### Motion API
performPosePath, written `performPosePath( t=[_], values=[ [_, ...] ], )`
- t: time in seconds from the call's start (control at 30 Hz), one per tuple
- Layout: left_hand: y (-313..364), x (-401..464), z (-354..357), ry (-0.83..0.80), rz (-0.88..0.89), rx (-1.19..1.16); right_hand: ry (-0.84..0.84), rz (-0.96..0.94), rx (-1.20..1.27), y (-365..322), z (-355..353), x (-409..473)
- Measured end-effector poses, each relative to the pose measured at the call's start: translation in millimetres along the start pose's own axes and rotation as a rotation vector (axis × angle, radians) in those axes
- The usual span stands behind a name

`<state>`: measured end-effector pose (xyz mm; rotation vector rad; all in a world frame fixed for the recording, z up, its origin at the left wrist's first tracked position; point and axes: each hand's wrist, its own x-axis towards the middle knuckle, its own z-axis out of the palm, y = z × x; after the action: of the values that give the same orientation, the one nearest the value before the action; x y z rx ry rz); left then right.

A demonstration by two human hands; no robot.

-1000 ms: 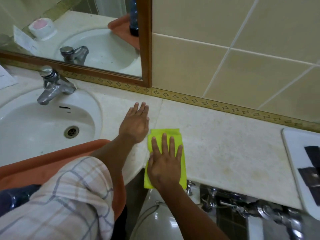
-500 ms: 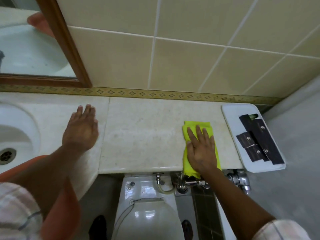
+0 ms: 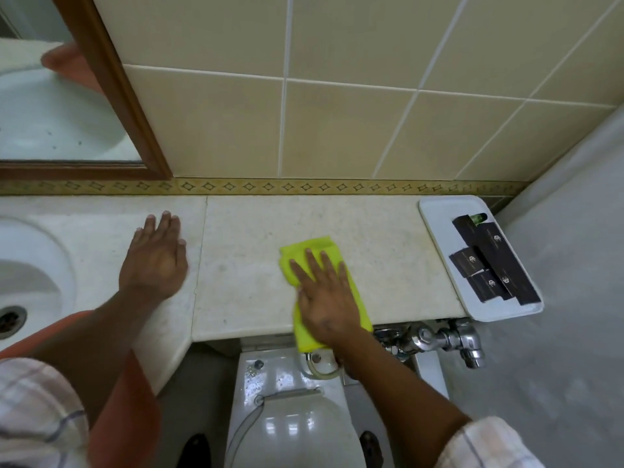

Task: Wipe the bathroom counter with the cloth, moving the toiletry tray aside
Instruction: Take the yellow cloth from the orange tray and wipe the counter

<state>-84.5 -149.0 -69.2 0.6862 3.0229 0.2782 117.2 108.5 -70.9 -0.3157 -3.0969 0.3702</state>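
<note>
A folded yellow-green cloth (image 3: 312, 248) lies on the beige stone counter (image 3: 378, 255), its near end hanging over the front edge. My right hand (image 3: 326, 298) presses flat on the cloth with fingers spread. My left hand (image 3: 155, 261) rests palm down on the counter to the left, next to the sink, holding nothing. The white toiletry tray (image 3: 439, 217) sits at the counter's far right end by the wall, carrying several black boxes (image 3: 496, 265) and a small green bottle (image 3: 479, 216).
A white sink (image 3: 33, 265) with a metal drain is at the left. The wood-framed mirror (image 3: 111, 96) hangs above it. Below the counter are a toilet (image 3: 287, 417) and chrome flush valve pipes (image 3: 439, 339). A grey wall bounds the right side.
My right hand has slid the cloth back leftward from beside the tray toward the counter's middle. My left hand has stayed planted near the sink.
</note>
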Motion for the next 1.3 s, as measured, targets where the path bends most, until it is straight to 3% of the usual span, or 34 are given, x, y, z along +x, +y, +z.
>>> performPosePath(
  t=[0.17, 0.23, 0.37, 0.6, 0.97, 1.3],
  values=[
    [0, -5, 4, -0.009, 0.122, -0.053, 0.038, 0.226, 0.008, 111, -30, -51],
    [1, -8, 10, -0.024, 0.207, -0.055, 0.016, 0.207, 0.012, 133, -38, -54],
    [-1, 0, 19, -0.04, 0.218, -0.059, -0.013, 0.168, 0.008, 158, -45, -12],
    [-9, 10, 26, -0.069, 0.217, -0.051, 0.013, 0.157, -0.012, 169, -47, 60],
    [4, 2, 12, -0.08, 0.208, -0.069, 0.072, 0.236, 0.032, 125, -22, -51],
    [16, 2, 2, -0.069, 0.19, -0.062, 0.071, 0.248, -0.03, 159, -42, 76]
  ],
)
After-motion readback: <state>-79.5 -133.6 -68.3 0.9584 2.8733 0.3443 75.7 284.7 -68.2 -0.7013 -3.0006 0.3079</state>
